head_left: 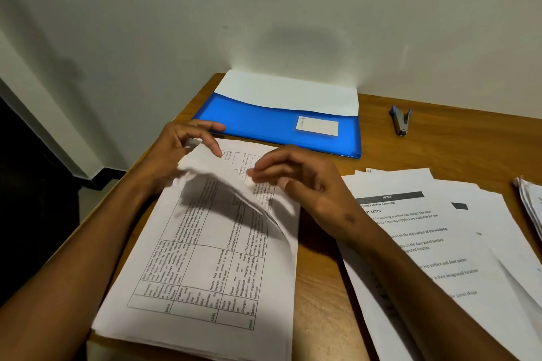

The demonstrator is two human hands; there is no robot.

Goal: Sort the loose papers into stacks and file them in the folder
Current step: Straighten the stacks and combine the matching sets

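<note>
Papers printed with tables (205,258) lie stacked at the near left of the wooden surface (325,296), under both hands, with a looser spread of text sheets (440,243) to the right and the blue folder (264,126) beyond them against the wall. The left hand (176,149) reaches in from the left with curled fingers pinching the lifted far corner of the top sheet. The right hand (302,182), fingers loosely bent, touches that raised sheet's right side.
</note>
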